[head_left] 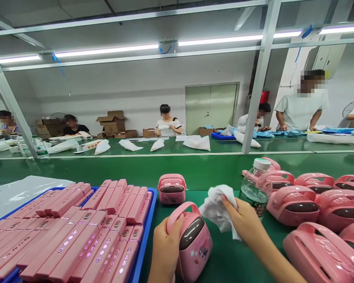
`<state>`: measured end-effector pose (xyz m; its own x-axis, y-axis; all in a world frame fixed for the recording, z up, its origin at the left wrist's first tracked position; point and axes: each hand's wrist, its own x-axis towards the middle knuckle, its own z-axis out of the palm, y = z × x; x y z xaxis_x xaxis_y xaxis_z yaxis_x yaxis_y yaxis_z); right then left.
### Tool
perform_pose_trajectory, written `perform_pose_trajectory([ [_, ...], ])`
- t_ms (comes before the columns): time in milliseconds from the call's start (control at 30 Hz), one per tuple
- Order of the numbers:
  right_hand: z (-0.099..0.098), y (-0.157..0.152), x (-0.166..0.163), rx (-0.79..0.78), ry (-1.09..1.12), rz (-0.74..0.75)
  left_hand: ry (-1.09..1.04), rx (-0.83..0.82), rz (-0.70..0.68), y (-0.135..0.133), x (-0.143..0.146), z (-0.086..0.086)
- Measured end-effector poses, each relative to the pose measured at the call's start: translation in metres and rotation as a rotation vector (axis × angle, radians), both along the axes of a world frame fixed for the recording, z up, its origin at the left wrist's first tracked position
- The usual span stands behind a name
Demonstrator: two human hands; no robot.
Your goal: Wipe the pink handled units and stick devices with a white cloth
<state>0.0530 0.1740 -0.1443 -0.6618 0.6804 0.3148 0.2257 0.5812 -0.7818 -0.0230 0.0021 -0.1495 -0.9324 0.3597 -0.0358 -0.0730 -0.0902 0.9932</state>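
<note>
My left hand (166, 247) grips a pink handled case (194, 245) by its loop handle. The case is tilted, with a dark glossy oval window and small printed pictures on its front. To the right of it, my right hand (238, 212) holds a crumpled white cloth (220, 208), apart from the case. Just beyond stands another pink case (172, 188), upright on the green table. A water bottle (256, 186) with a white cap is behind my right hand.
At the left, a blue tray (155, 196) is stacked with long pink bars (73, 239), several lit. Several pink cases (295, 206) crowd the right side. A metal post (261, 78) rises ahead. Across the green bench (165, 169), several people (166, 124) sit or stand.
</note>
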Motion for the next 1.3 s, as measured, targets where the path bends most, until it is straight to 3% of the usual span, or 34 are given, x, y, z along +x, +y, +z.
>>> perform_pose_trajectory([
  [100,-0.022,-0.003,-0.006,-0.076,0.018,0.046,-0.003,0.073,-0.030,0.001,-0.004,-0.005],
  [300,-0.047,-0.046,-0.009,-0.067,0.063,0.323,-0.033,0.121,-0.205,0.001,-0.007,-0.014],
  [367,-0.050,-0.058,-0.008,0.066,0.098,0.376,-0.028,0.177,-0.226,0.002,-0.004,-0.012],
  [467,-0.047,-0.067,-0.005,0.473,0.192,0.471,-0.023,0.234,-0.254,0.003,0.000,-0.008],
  [533,-0.043,-0.066,-0.004,0.637,0.212,0.550,0.005,0.239,-0.243,0.004,0.003,-0.005],
  [600,-0.041,-0.063,-0.003,0.558,0.180,0.564,0.022,0.191,-0.208,0.005,0.006,-0.002],
  [733,-0.043,-0.057,-0.003,0.136,0.150,0.484,0.001,0.145,-0.174,0.006,0.009,0.001],
  [800,-0.041,-0.060,-0.002,0.198,0.171,0.503,0.026,0.179,-0.166,0.006,0.008,-0.001],
  [933,-0.035,-0.064,0.001,0.586,0.208,0.675,0.036,0.202,-0.174,0.005,0.004,-0.005],
  [1000,-0.037,-0.060,0.000,0.490,0.162,0.648,0.022,0.208,-0.186,0.005,0.003,-0.004],
  [1100,-0.043,-0.055,-0.002,0.203,0.092,0.507,0.026,0.192,-0.164,0.005,0.003,-0.002],
  [1133,-0.044,-0.055,-0.002,0.184,0.093,0.480,0.033,0.190,-0.155,0.005,0.003,-0.002],
  [1300,-0.038,-0.061,0.001,0.576,0.202,0.676,0.021,0.174,-0.134,0.005,0.002,-0.005],
])
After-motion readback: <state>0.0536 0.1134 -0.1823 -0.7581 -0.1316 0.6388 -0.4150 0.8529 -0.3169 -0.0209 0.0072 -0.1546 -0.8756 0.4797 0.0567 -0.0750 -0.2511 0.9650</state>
